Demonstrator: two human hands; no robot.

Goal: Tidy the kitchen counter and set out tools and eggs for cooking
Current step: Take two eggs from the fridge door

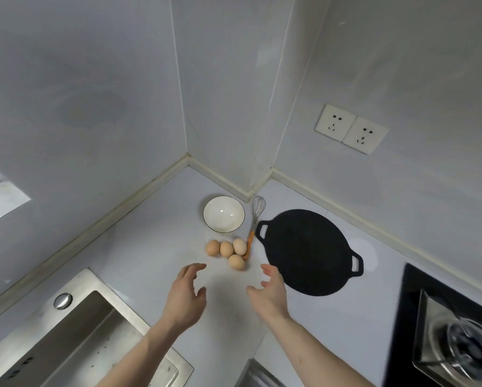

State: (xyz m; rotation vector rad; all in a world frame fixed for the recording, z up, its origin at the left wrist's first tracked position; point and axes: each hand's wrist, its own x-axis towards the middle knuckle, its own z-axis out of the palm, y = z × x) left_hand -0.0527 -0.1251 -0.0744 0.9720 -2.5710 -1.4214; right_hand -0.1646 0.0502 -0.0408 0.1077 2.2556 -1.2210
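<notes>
Hovering above the counter (150,247), the left hand (185,294) and right hand (270,293) were both spread loosely and held nothing. Four eggs (228,251) lay clustered just beyond them, one touching the whisk (255,222), below the white bowl (223,214). Loose eggs could roll if nudged, probably toward the sink (89,331). The black griddle pan (308,251) crowded the right; the stove (457,336) stood well apart.

Both hands — left hand (185,294), right hand (270,291) — hover empty near four eggs (228,251) on the counter (150,247).
</notes>
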